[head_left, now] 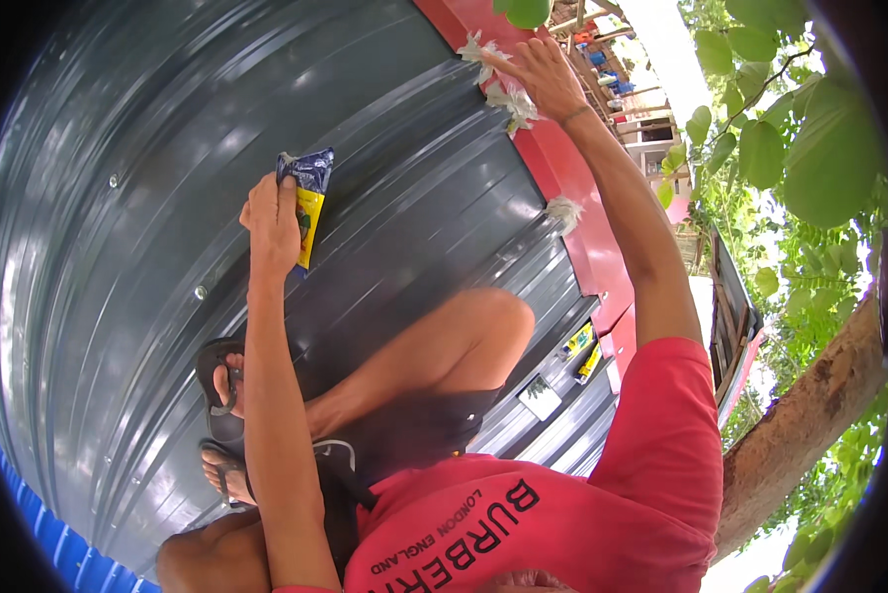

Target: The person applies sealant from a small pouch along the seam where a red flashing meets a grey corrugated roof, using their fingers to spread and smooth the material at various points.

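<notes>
My left hand [274,217] grips a blue and yellow packet [308,203], thumb along its near face, above the dark corrugated metal roof [167,178]. The packet's crumpled blue end points away from me. At the roof's edge, my right hand [546,79] is stretched out over the red metal trim [552,163]. Its fingers are extended, and one fingertip reaches a ragged white clump [480,54]. A second white clump [512,105] lies just under that hand, and a third white clump [564,213] sits nearer me where trim and sheet meet.
Two yellow and green packets [584,354] and a pale flat rectangular thing [540,397] lie on the roof to my right. Beyond the trim the roof drops off. A tree trunk [809,415] and leaves [829,148] crowd the right. Blue ribbed sheeting [58,539] borders the lower left.
</notes>
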`<action>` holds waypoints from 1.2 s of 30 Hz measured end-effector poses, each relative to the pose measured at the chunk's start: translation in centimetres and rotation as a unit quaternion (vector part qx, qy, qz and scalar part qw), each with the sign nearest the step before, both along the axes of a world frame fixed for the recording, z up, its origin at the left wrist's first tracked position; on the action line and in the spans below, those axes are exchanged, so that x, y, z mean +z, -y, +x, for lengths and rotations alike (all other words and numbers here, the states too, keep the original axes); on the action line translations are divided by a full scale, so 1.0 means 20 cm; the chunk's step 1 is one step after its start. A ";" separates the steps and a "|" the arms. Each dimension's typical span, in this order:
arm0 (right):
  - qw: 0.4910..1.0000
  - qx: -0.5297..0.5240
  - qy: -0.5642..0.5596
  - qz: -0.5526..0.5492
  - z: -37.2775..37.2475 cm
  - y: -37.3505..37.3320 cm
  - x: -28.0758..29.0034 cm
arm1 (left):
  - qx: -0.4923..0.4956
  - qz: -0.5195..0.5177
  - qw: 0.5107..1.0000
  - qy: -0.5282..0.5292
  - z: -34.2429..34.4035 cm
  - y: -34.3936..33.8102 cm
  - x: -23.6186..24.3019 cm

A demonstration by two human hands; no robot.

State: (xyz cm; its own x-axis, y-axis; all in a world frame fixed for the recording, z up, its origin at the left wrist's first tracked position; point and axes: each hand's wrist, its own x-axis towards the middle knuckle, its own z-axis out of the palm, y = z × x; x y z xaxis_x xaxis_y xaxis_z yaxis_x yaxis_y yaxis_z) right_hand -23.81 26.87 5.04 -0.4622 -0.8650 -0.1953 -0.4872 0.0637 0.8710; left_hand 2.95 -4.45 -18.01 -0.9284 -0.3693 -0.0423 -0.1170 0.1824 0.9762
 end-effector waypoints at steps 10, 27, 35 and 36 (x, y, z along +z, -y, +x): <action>0.999 -0.023 -0.005 -0.026 -0.02 0.00 -0.06 | 0.008 -0.003 1.000 0.005 0.01 0.02 -0.03; 0.991 0.021 0.106 -0.080 -0.02 0.12 -0.03 | 0.004 -0.005 1.000 0.002 0.00 -0.01 0.02; 0.995 0.056 0.080 -0.014 -0.07 0.16 -0.07 | 0.015 -0.007 1.000 -0.019 0.01 -0.02 0.02; 0.996 0.059 0.073 -0.008 -0.08 0.15 -0.07 | 0.014 -0.003 1.000 -0.018 0.01 -0.02 0.03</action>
